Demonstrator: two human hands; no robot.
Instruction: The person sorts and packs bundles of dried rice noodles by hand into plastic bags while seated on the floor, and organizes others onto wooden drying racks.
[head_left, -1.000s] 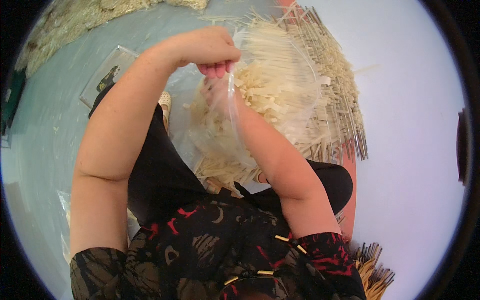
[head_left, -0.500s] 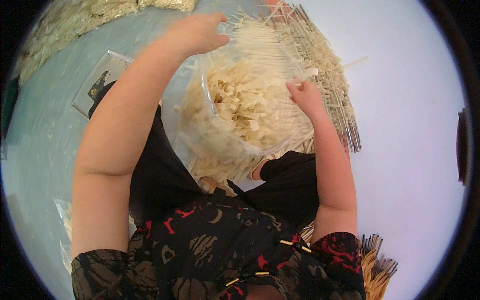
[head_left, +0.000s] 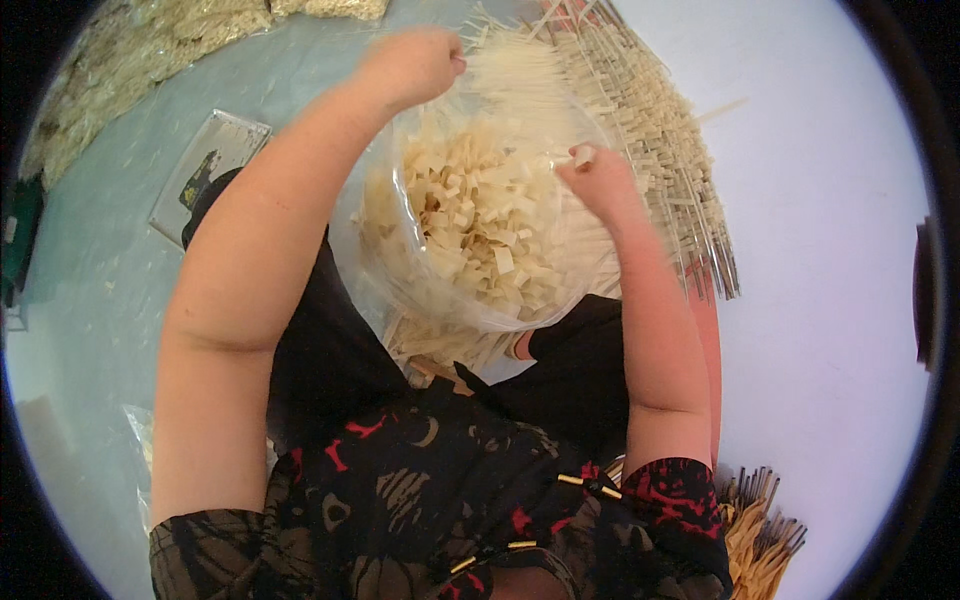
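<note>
Between my legs stands a clear plastic bag (head_left: 410,215) with its mouth wide, full of short pale-cream flat pieces (head_left: 500,235). My left hand (head_left: 415,68) is over the far left of the bag, its fingers curled closed; what they hold, if anything, is hidden. Over the bag's right rim, my right hand (head_left: 605,185) is closed in a pinch, with the end of a small pale strip (head_left: 584,156) showing at the fingertips. Beyond the bag lie long, thin pale strips (head_left: 515,75), blurred, close to my left hand.
Dark thin sticks with rows of pale pieces (head_left: 660,140) lie along the right side. Packed pale material in clear plastic (head_left: 130,80) lies at the far left, with a flat metal-coloured tray (head_left: 215,160) nearer. Brown bundled sticks (head_left: 760,540) are at lower right.
My left hand has moved slightly right, and its fingers have gone from apart to curled. My right hand has shifted slightly left, and a pale end now shows in it.
</note>
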